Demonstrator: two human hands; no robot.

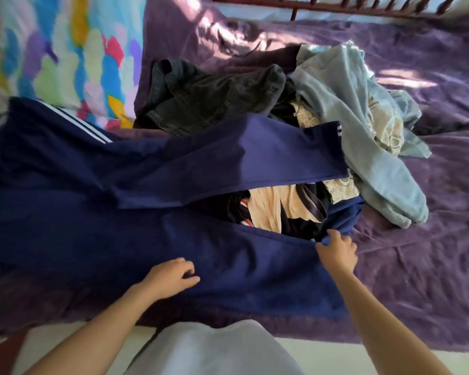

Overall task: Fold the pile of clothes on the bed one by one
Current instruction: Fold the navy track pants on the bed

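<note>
Head view: navy trousers (92, 212) lie across the bed (417, 253); right hand (336, 253) pinches the near leg's edge beside the pile (349, 104), left hand (171, 277) rests on it, fingers loosely curled.

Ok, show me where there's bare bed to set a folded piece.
Bare purple bedspread lies right of the navy track pants, nearer than the light blue garment; another strip runs between pile and wooden rail. Centre and left are crowded.
</note>
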